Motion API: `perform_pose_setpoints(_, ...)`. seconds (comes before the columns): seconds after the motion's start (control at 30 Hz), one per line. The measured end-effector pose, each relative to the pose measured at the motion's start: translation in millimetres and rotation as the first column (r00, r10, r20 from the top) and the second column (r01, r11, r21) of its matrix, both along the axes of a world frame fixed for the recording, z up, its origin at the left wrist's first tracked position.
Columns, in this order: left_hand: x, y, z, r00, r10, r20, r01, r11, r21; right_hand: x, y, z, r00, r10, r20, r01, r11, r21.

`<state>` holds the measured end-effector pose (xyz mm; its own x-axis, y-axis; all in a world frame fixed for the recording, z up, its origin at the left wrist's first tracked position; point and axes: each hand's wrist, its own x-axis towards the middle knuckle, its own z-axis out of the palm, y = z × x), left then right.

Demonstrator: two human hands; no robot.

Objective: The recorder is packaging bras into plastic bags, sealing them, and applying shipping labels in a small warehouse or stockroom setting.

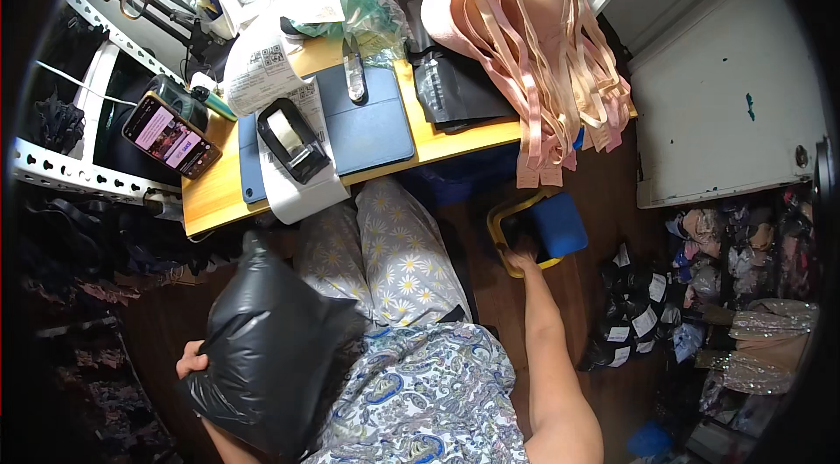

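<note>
A filled black plastic mailer bag stands at the left of my lap, with my left hand gripping its lower left edge. Down at the right, my right hand reaches over the yellow rim of a bin with a blue flap lid; its fingers are in shadow and what they touch is hidden. On the wooden table lies a blue tablet case, bearing a folding knife, a strip of printed labels and a black tape dispenser.
Pink and beige bras hang over the table's right edge, beside black mailer bags. A phone leans at the left by a white perforated rack. Labelled black parcels lie on the floor at right, below a pale cabinet door.
</note>
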<state>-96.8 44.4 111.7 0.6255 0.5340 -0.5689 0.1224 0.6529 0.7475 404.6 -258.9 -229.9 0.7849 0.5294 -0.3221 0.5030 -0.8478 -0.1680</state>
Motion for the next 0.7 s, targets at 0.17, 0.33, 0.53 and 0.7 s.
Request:
perform_pose_setpoints(0.17,39,52,-76,0.739,-0.674,0.008,0.665,0.731,0.153,11,2,32,0.968,0.05,-0.244,-0.037,0.998,0.056)
perform_pose_setpoints(0.33,118,89,-142,0.185,-0.62,-0.763,0.981,0.164,0.105,-34,113,186,0.956,0.275,-0.105,-0.265,0.959,0.102)
perform_pose_setpoints(0.53,193,90,-149,0.537,-0.563,-0.629,0.838,0.44,0.321,-196,197,297,0.398,0.914,0.074,-0.505,0.152,0.85)
perform_pose_setpoints(0.7,184,86,-184,0.648,-0.475,-0.595,0.76,0.443,0.475,-241,223,221,0.347,0.924,0.157,-0.854,0.243,0.46)
